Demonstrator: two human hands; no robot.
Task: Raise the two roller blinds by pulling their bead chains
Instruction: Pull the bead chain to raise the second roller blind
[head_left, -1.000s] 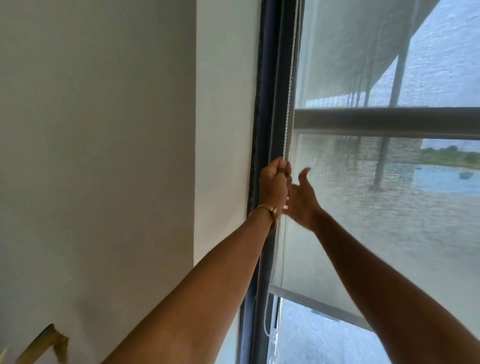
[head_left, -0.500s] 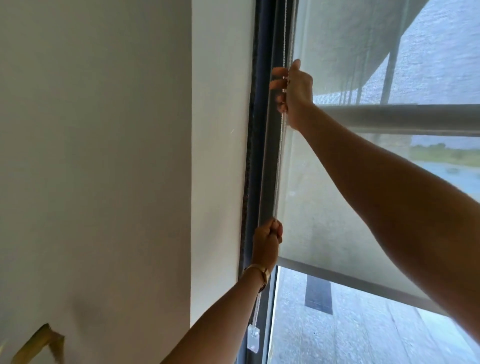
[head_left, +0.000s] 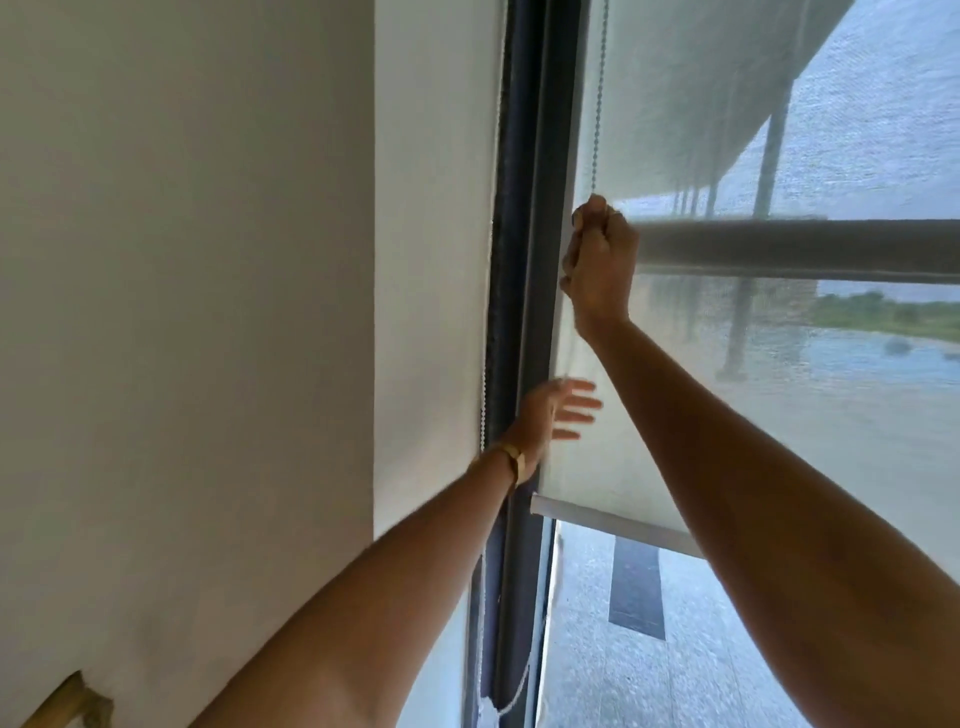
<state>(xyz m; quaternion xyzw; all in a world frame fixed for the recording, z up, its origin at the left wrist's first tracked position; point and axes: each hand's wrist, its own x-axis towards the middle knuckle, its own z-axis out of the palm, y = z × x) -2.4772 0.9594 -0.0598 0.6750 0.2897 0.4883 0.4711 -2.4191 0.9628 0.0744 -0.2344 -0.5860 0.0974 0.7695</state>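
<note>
A translucent grey roller blind (head_left: 831, 415) covers most of the window, and its white bottom bar (head_left: 597, 519) hangs above the sill. A bead chain (head_left: 598, 104) runs down the blind's left edge. My right hand (head_left: 597, 260) is closed around that chain at about mid-window height. Lower down, my left hand (head_left: 550, 415) is blurred, with fingers spread and nothing in it, just left of the blind's edge. Another bead chain (head_left: 488, 338) hangs along the dark window frame (head_left: 514, 312), and its loop dangles near the bottom.
A plain white wall (head_left: 208, 312) fills the left half. A horizontal window bar (head_left: 805, 249) shows through the blind. Below the blind, bare glass looks out onto pavement. A piece of yellowish wood (head_left: 72, 701) sits at the bottom left corner.
My right hand has pulled the chain down from high up to mid-window. My left hand has let go of the chain and opened, moving upward. The blind's bottom bar has risen slightly.
</note>
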